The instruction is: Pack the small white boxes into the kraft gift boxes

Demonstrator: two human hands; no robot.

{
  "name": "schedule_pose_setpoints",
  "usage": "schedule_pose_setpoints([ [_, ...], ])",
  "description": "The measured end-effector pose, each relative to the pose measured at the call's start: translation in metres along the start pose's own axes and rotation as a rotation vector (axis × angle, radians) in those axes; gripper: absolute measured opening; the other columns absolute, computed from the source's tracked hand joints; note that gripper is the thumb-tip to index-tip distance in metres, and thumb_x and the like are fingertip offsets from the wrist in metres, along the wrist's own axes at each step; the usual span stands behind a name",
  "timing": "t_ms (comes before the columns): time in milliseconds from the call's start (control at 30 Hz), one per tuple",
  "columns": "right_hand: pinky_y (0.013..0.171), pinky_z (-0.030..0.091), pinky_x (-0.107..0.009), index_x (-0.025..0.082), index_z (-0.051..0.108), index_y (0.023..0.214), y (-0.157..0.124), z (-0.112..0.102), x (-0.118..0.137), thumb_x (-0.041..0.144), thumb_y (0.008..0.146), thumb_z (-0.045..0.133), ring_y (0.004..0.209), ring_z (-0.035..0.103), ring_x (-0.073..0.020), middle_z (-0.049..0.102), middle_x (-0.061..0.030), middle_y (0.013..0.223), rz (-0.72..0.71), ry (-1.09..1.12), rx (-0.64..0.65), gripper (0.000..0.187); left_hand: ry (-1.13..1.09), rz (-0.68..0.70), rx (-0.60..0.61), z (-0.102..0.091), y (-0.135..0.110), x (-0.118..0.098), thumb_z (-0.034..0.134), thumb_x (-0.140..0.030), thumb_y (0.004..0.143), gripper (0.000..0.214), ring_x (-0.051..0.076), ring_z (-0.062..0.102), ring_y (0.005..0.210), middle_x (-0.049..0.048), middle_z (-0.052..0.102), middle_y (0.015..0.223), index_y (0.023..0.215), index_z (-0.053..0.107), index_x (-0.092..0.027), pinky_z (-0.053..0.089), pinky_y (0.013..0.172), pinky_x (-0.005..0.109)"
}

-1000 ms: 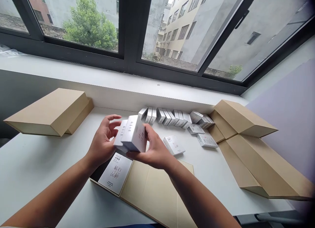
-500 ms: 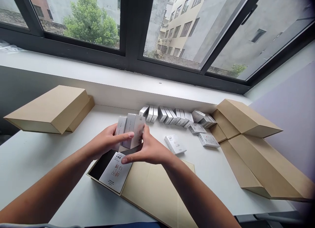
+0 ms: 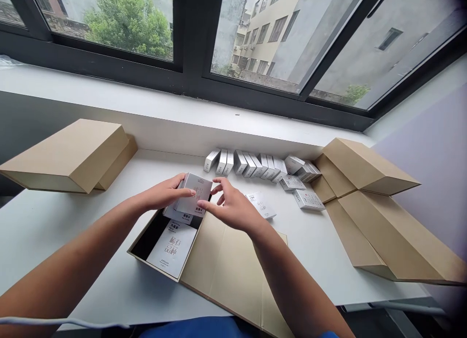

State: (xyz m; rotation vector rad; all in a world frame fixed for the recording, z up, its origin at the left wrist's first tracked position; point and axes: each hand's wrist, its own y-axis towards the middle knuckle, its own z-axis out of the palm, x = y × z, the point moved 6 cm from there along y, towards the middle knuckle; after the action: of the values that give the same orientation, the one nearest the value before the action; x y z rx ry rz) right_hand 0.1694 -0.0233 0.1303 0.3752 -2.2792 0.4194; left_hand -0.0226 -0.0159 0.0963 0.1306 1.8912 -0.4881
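Over the far end of an open gift box (image 3: 136,254), my left hand (image 3: 166,191) grips a small silver carton (image 3: 197,194) with printed characters, thumb across its front. Part of another carton shows behind it. My right hand (image 3: 229,202) is at the carton's right edge, fingers apart and thumb tip at or just touching it. Inside the gift box, a silver carton (image 3: 171,248) lies face up at the near end, and another (image 3: 178,214) lies beyond it, partly covered by the held one. The gift box's lid (image 3: 226,265) lies folded out to the right, under my right forearm.
Several silver cartons (image 3: 250,165) stand in a row along the back wall. A single carton (image 3: 261,205) lies right of my hand, partly hidden. Large tan boxes stand at left (image 3: 65,155) and right (image 3: 372,165). A white cable (image 3: 62,321) crosses the lower left.
The cartons in my hands have tipped from upright to lying back, face up, over the gift box. My right hand has loosened and drawn right. The view has shifted slightly.
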Motion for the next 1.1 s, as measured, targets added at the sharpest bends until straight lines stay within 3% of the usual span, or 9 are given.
schedule_pose_setpoints([
  [133,0.068,0.054,-0.036,0.026,0.046,0.143,-0.001,-0.005,-0.019,0.073,0.086,0.063,0.091,0.067,-0.0215,0.062,-0.0111,0.133,0.003,0.063,0.005,0.075,0.088,-0.021,0.007,0.004,0.004,0.0,0.067,-0.048,0.082,0.045,0.025,0.066,0.085,0.0043,0.065,0.099,0.113,0.048,-0.022,0.05,0.067,0.034],
  [233,0.07,0.056,-0.036,0.026,0.047,0.142,-0.001,-0.006,-0.029,0.072,0.087,0.063,0.094,0.066,-0.0214,0.061,-0.0117,0.134,-0.007,0.091,-0.011,0.073,0.107,-0.036,0.026,0.005,0.01,0.0,0.064,-0.043,0.079,0.035,0.023,0.062,0.081,0.002,0.061,0.092,0.102,0.049,-0.022,0.048,0.066,0.033],
  [433,0.1,0.051,-0.047,0.027,0.05,0.141,0.011,0.005,-0.034,0.06,0.088,0.069,0.124,0.058,-0.0272,0.059,-0.0108,0.141,-0.125,0.089,-0.048,0.065,0.061,-0.094,0.111,0.01,0.024,0.004,0.05,-0.037,0.072,0.027,0.026,0.067,0.079,0.003,0.066,0.085,0.094,0.055,-0.022,0.053,0.069,0.039],
  [600,0.113,0.041,-0.048,0.026,0.057,0.137,0.025,0.024,-0.029,0.041,0.093,0.067,0.135,0.052,-0.0261,0.062,-0.0085,0.14,-0.311,0.065,-0.079,0.047,0.228,-0.13,-0.06,0.01,0.028,0.012,0.049,-0.032,0.067,0.045,0.029,0.068,0.072,0.0033,0.064,0.077,0.111,0.051,-0.02,0.053,0.063,0.042],
  [667,0.112,0.043,-0.046,0.026,0.061,0.133,0.027,0.03,-0.026,0.034,0.095,0.063,0.13,0.056,-0.0241,0.065,-0.0068,0.135,-0.375,0.048,-0.1,0.038,0.341,-0.093,-0.148,0.01,0.022,0.01,0.051,-0.032,0.07,0.055,0.032,0.069,0.084,0.0084,0.068,0.092,0.122,0.047,-0.018,0.054,0.07,0.045],
  [767,0.112,0.043,-0.045,0.027,0.066,0.125,0.03,0.035,-0.024,0.03,0.096,0.062,0.127,0.059,-0.0236,0.066,-0.0063,0.134,-0.42,-0.013,-0.123,0.029,0.501,0.05,-0.229,0.014,0.007,0.001,0.052,-0.031,0.076,0.057,0.036,0.06,0.12,0.0178,0.06,0.133,0.132,0.045,-0.018,0.049,0.098,0.051],
  [900,0.12,0.034,-0.05,0.025,0.067,0.125,0.032,0.041,-0.02,0.032,0.095,0.065,0.138,0.053,-0.0268,0.061,-0.0079,0.145,-0.437,-0.126,-0.088,0.031,0.637,0.214,-0.175,0.021,-0.007,-0.004,0.054,-0.041,0.085,0.046,0.036,0.044,0.14,0.0137,0.058,0.141,0.126,0.057,-0.021,0.026,0.121,0.057],
  [1000,0.121,0.031,-0.055,0.023,0.061,0.134,0.032,0.046,-0.017,0.035,0.095,0.065,0.142,0.048,-0.0287,0.057,-0.0112,0.15,-0.475,-0.154,-0.038,0.041,0.69,0.178,-0.191,0.015,-0.006,0.009,0.059,-0.057,0.085,0.062,0.045,0.022,0.153,0.015,0.049,0.153,0.135,0.056,-0.021,0.0,0.121,0.073],
  [1100,0.121,0.034,-0.053,0.024,0.054,0.142,0.03,0.046,-0.019,0.038,0.095,0.065,0.146,0.044,-0.0273,0.053,-0.0125,0.153,-0.506,-0.095,-0.016,0.051,0.687,0.125,-0.212,0.005,-0.003,0.024,0.059,-0.061,0.086,0.077,0.044,0.015,0.156,0.0167,0.036,0.162,0.15,0.042,-0.022,0.01,0.122,0.072],
])
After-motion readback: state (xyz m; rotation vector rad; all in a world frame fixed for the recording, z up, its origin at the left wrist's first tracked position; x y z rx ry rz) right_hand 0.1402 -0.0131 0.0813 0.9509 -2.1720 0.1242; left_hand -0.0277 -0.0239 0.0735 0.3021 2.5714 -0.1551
